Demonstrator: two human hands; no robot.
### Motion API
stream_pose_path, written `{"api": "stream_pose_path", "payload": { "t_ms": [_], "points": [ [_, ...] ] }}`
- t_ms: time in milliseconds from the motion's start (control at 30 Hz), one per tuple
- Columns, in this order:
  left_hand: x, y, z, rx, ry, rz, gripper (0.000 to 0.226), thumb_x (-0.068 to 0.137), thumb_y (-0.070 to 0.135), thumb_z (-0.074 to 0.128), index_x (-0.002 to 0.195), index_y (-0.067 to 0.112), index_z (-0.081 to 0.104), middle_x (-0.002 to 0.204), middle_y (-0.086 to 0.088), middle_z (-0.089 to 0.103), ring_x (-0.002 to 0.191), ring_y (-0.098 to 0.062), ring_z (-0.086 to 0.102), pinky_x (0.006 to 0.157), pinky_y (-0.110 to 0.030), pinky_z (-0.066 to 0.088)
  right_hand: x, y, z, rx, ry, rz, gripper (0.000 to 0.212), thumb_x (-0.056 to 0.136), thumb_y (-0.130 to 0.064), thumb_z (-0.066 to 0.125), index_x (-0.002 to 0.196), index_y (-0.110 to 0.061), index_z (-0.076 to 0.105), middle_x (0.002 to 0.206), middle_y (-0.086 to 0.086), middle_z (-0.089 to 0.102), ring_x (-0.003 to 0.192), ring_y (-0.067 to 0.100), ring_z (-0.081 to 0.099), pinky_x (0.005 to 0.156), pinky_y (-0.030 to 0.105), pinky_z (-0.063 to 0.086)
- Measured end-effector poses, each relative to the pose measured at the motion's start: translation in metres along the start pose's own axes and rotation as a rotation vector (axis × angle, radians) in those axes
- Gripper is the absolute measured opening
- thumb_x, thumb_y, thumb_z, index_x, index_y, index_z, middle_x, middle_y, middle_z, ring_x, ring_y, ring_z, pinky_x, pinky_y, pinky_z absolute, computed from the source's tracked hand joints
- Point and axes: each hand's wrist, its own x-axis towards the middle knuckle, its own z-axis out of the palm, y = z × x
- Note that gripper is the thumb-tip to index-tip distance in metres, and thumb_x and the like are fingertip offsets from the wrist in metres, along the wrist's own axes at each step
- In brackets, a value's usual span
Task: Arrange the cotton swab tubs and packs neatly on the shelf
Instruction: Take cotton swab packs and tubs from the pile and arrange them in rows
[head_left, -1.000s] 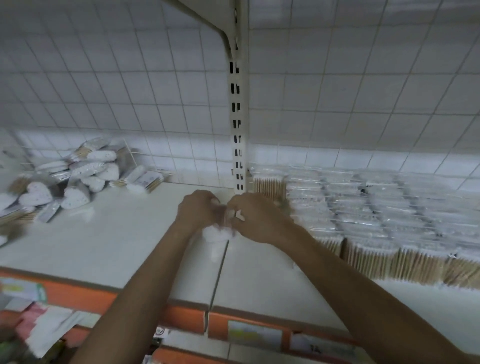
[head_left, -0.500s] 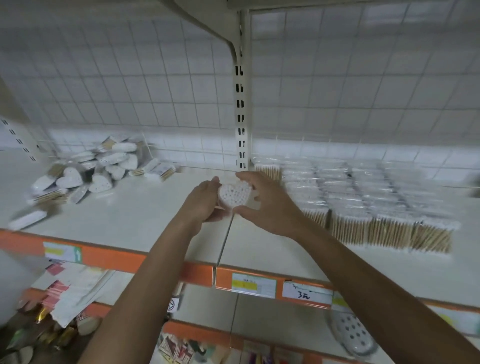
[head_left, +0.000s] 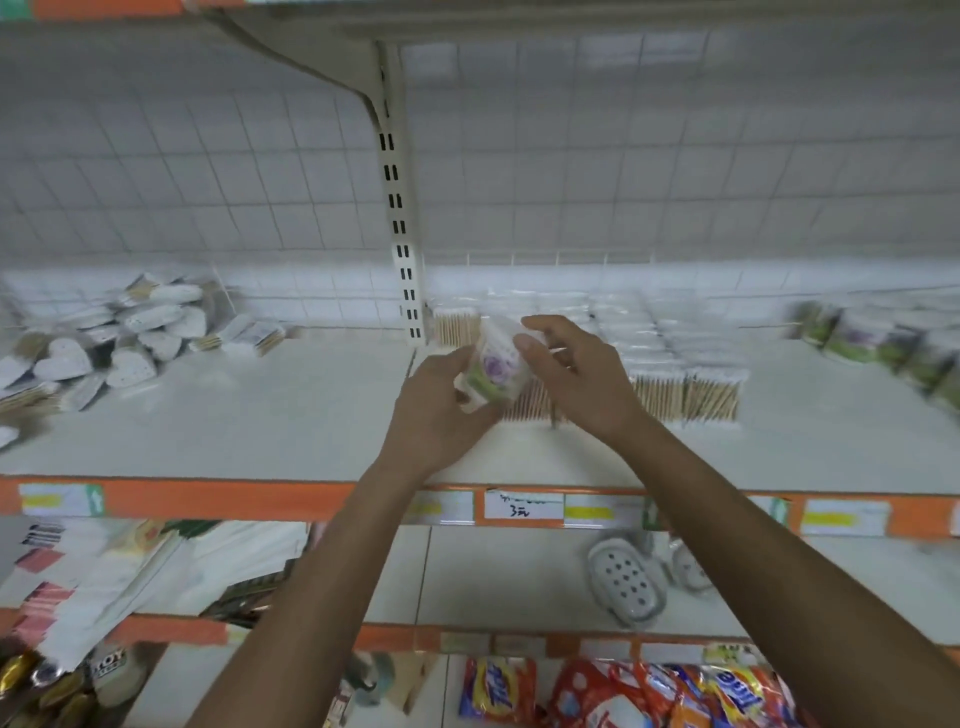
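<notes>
Head view. Gripped by the left hand (head_left: 441, 410), fingers curled under and round its base: a clear plastic cotton swab tub (head_left: 493, 366) with a purple-flower and green label, tilted, raised above the white shelf with the orange front edge (head_left: 260, 415), near the slotted cream upright (head_left: 402, 249). Touched on its upper side by the thumb of the right hand (head_left: 576, 374), other fingers loosely spread; could not tell whether pinched there. Heaped at the shelf's far left: white heart-shaped tubs (head_left: 119, 343). Ranged in rows just behind the hands: clear packs of wooden-stick swabs (head_left: 675, 374). Blurred at far right: green-labelled tubs (head_left: 883, 343).
</notes>
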Motion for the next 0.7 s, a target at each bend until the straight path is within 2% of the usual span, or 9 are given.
{"api": "stream_pose_path", "payload": {
  "t_ms": [67,200,367,533,700],
  "points": [
    [0.003,0.016,0.014,0.018,-0.003,0.067,0.052,0.076,0.038,0.073,0.124,0.028,0.055,0.107,0.009,0.061,0.088,-0.008,0.059,0.079,-0.023,0.047,-0.004,0.007,-0.02,-0.002,0.04,0.009,0.031,0.093,-0.032,0.054,0.119,-0.018,0.062,0.101,-0.005,0.064,0.076,0.0,0.059,0.069,0.006,0.045],
    [0.01,0.059,0.052,0.014,0.035,0.149,0.051,0.076,0.039,0.073,0.122,0.023,0.058,0.109,0.003,0.064,0.099,-0.015,0.057,0.087,-0.032,0.046,-0.009,0.026,-0.068,-0.026,0.117,0.019,0.029,0.094,-0.034,0.052,0.117,-0.022,0.065,0.109,-0.009,0.066,0.086,0.01,0.063,0.077,0.018,0.051],
    [0.029,0.115,0.121,-0.025,0.035,0.169,0.048,0.076,0.04,0.074,0.118,0.019,0.06,0.108,0.0,0.064,0.099,-0.018,0.059,0.086,-0.036,0.048,-0.015,0.065,-0.14,-0.055,0.218,0.028,0.024,0.095,-0.027,0.051,0.112,-0.021,0.066,0.104,-0.019,0.058,0.098,0.011,0.058,0.081,0.022,0.048],
    [0.048,0.173,0.194,-0.057,0.036,0.151,0.055,0.075,0.042,0.075,0.121,0.018,0.057,0.108,0.0,0.064,0.098,-0.018,0.06,0.085,-0.033,0.048,-0.013,0.123,-0.208,-0.068,0.299,0.039,0.016,0.093,-0.031,0.054,0.099,-0.019,0.063,0.099,-0.012,0.059,0.095,0.017,0.06,0.076,0.032,0.054],
    [0.064,0.22,0.253,-0.091,0.025,0.11,0.062,0.076,0.037,0.075,0.127,0.015,0.048,0.114,-0.001,0.064,0.103,-0.02,0.06,0.086,-0.032,0.047,-0.011,0.165,-0.265,-0.125,0.322,0.012,0.017,0.089,-0.028,0.059,0.097,-0.013,0.06,0.099,-0.003,0.054,0.09,0.007,0.056,0.069,0.007,0.046]
  ]
}}
